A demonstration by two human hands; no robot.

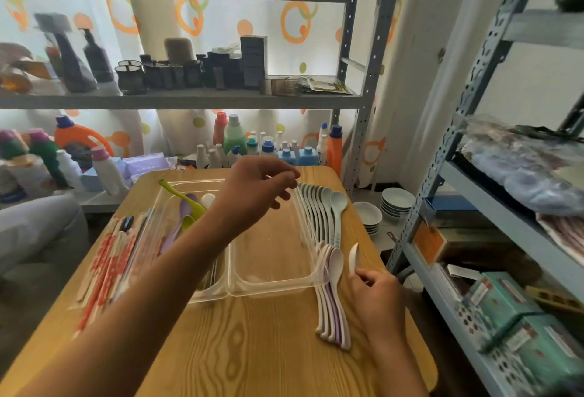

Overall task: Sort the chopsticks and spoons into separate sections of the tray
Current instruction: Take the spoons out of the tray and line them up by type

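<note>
Right hand pinches a white spoon by its handle — light, stiff, slick plastic — left hand loosely curled, empty.

A wooden table with wavy grain fills the near middle. Behind it, far off, stands a gray metal shelf. On its middle board sit dark bottles and jars. Lower down, there are many cleaning bottles: a big orange jug on the left, a green bottle in the middle and an orange bottle to the right. A white curtain with orange rings hangs behind. On the floor to the right of the table are stacks of white bowls. Another metal rack stands on the right, with teal boxes down low and near.
</note>
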